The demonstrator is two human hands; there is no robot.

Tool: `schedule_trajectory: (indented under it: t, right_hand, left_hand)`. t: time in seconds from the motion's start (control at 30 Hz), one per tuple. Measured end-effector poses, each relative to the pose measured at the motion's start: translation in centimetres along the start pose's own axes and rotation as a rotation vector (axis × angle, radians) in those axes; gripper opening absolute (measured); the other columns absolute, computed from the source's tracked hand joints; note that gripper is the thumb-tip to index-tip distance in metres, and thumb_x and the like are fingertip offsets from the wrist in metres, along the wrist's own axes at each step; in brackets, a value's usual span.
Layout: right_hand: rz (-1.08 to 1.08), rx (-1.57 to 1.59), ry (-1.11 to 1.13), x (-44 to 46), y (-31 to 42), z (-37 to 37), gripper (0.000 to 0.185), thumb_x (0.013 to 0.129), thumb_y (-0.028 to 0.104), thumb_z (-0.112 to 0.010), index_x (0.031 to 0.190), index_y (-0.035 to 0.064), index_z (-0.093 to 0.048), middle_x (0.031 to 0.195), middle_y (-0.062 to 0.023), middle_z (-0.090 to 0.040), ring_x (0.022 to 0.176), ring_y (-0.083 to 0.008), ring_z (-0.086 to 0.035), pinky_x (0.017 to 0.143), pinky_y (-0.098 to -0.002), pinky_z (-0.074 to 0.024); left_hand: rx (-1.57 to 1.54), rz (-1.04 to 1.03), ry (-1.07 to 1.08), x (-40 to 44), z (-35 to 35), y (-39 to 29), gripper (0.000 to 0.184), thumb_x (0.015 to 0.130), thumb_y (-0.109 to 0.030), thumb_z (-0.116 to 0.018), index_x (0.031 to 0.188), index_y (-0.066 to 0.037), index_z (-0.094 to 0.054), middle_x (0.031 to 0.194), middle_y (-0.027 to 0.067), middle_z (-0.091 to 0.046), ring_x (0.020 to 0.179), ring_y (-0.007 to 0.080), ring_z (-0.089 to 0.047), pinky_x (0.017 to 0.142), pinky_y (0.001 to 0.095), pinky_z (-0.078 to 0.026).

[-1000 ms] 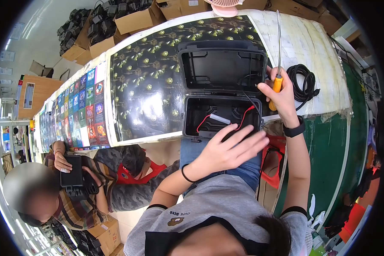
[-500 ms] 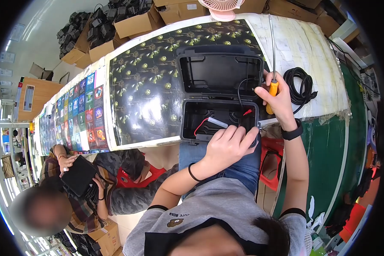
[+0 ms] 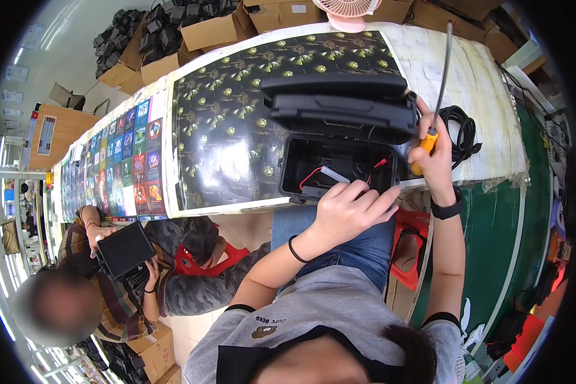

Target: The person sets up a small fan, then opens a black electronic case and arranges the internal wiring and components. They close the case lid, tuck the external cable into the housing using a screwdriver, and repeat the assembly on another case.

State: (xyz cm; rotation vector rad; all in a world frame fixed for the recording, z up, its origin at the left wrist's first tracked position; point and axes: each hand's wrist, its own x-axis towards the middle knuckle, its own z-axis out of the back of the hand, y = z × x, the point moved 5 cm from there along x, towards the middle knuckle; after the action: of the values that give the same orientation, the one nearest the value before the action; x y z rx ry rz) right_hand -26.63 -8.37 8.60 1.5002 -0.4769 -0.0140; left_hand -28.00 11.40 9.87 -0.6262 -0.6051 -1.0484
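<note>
A black plastic box (image 3: 287,168) sits at the table's near edge, its hinged lid (image 3: 345,115) tilted partway over it. Inside show a red connector (image 3: 380,164), a pale cylindrical part (image 3: 332,174) and a red wire (image 3: 310,177). My left hand (image 3: 354,210) grips the box's near wall towards the right, its fingertips over the rim. In my right hand (image 3: 434,160) is a screwdriver (image 3: 427,144) with a yellow handle, its long shaft pointing up and away. Fingers of that hand also reach the lid's right edge. A thin black cable runs between lid and box.
A coiled black cable (image 3: 459,137) lies right of the box. A pink fan (image 3: 347,13) stands at the table's far edge, with cardboard boxes (image 3: 217,31) behind. At left, a seated co-worker holds a black box (image 3: 127,251). A red stool (image 3: 408,240) is beneath the table edge.
The lid has swung from upright partway towards the box, with my right hand at its edge. The screwdriver shaft now leans further right. The co-worker's black box has turned.
</note>
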Motion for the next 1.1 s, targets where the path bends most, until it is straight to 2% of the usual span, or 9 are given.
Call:
schedule_trajectory:
  t: [0.07,0.23,0.37,0.47,0.5,0.53,0.67,0.9,1.1]
  right_hand:
    - [-0.057,0.126,-0.037,-0.2,1.1,-0.6,0.060,0.071,0.045,-0.087,0.090,0.0095,-0.042,0.142,-0.0231,-0.048,0.111,-0.0116,-0.053,0.091,-0.0265,-0.0408]
    - [0.072,-0.040,-0.060,-0.8,3.5,-1.9,0.055,0.075,0.035,-0.085,0.093,0.0100,-0.040,0.133,-0.0196,-0.053,0.110,-0.0147,-0.049,0.097,-0.0279,-0.0381]
    - [0.026,-0.009,-0.043,-1.1,4.2,-2.1,0.052,0.073,0.023,-0.085,0.093,0.0108,-0.040,0.132,-0.0176,-0.052,0.111,-0.0155,-0.047,0.099,-0.0286,-0.0367]
    - [0.011,0.002,-0.028,-0.8,4.0,-2.0,0.051,0.071,0.018,-0.085,0.093,0.0114,-0.039,0.133,-0.0168,-0.052,0.111,-0.0150,-0.048,0.099,-0.0285,-0.0367]
    - [-0.008,0.022,-0.027,-0.9,4.0,-2.0,0.050,0.071,0.017,-0.085,0.093,0.0116,-0.039,0.133,-0.0165,-0.052,0.111,-0.0149,-0.048,0.099,-0.0284,-0.0368]
    - [-0.024,0.038,-0.023,-0.9,4.0,-2.1,0.050,0.071,0.015,-0.084,0.092,0.0118,-0.039,0.133,-0.0163,-0.052,0.112,-0.0148,-0.048,0.099,-0.0284,-0.0370]
    - [-0.022,0.004,-0.003,-0.7,3.9,-2.0,0.049,0.070,0.013,-0.084,0.092,0.0123,-0.039,0.133,-0.0156,-0.052,0.111,-0.0144,-0.048,0.098,-0.0281,-0.0377]
    - [-0.034,-0.030,-0.022,0.0,2.9,-1.3,0.047,0.071,0.011,-0.082,0.091,0.0117,-0.040,0.133,-0.0152,-0.053,0.110,-0.0147,-0.048,0.098,-0.0284,-0.0378]
    - [0.027,-0.106,0.006,0.5,2.8,-1.6,0.043,0.073,0.006,-0.079,0.091,0.0107,-0.041,0.135,-0.0157,-0.052,0.118,-0.0171,-0.048,0.107,-0.0316,-0.0346]
  left_hand:
    - [0.004,-0.017,-0.036,-0.4,-0.2,-0.2,0.037,0.070,-0.032,-0.080,0.106,-0.024,-0.075,0.062,-0.0089,-0.050,0.066,0.0073,-0.055,0.054,0.0229,-0.042]
    - [-0.015,-0.052,-0.065,-0.6,0.2,-0.6,0.034,0.072,-0.032,-0.080,0.105,-0.024,-0.074,0.073,-0.0068,-0.054,0.072,0.0098,-0.058,0.059,0.0234,-0.045]
    - [-0.175,-0.185,-0.171,-3.1,2.0,0.1,0.031,0.074,-0.034,-0.081,0.103,-0.027,-0.072,0.087,-0.0029,-0.056,0.082,0.0160,-0.060,0.064,0.0268,-0.048]
    - [-0.166,-0.093,-0.282,-5.9,4.5,2.7,0.037,0.069,-0.023,-0.083,0.103,-0.027,-0.067,0.094,-0.0006,-0.048,0.088,0.0197,-0.058,0.073,0.0315,-0.047]
    - [-0.099,0.172,-0.422,-7.0,4.5,5.1,0.046,0.066,-0.024,-0.087,0.101,-0.022,-0.058,0.099,0.0038,-0.044,0.095,0.0246,-0.055,0.076,0.0361,-0.046]
    - [-0.047,0.265,-0.329,-8.0,4.5,6.0,0.056,0.066,-0.026,-0.089,0.103,-0.016,-0.048,0.106,0.0081,-0.039,0.105,0.0291,-0.050,0.085,0.0404,-0.045]
    - [-0.316,0.389,-0.409,-8.7,4.1,8.3,0.072,0.070,-0.025,-0.088,0.116,-0.009,-0.036,0.119,0.0100,-0.034,0.115,0.0281,-0.045,0.099,0.0428,-0.042]
    - [-0.582,0.556,-0.463,-7.8,3.1,9.0,0.080,0.068,-0.020,-0.091,0.124,-0.013,-0.034,0.130,0.0081,-0.029,0.123,0.0283,-0.044,0.105,0.0423,-0.040]
    - [-0.546,0.630,-0.379,-6.5,2.9,9.2,0.071,0.070,-0.002,-0.086,0.121,-0.011,-0.037,0.135,0.0080,-0.026,0.131,0.0326,-0.043,0.106,0.0427,-0.044]
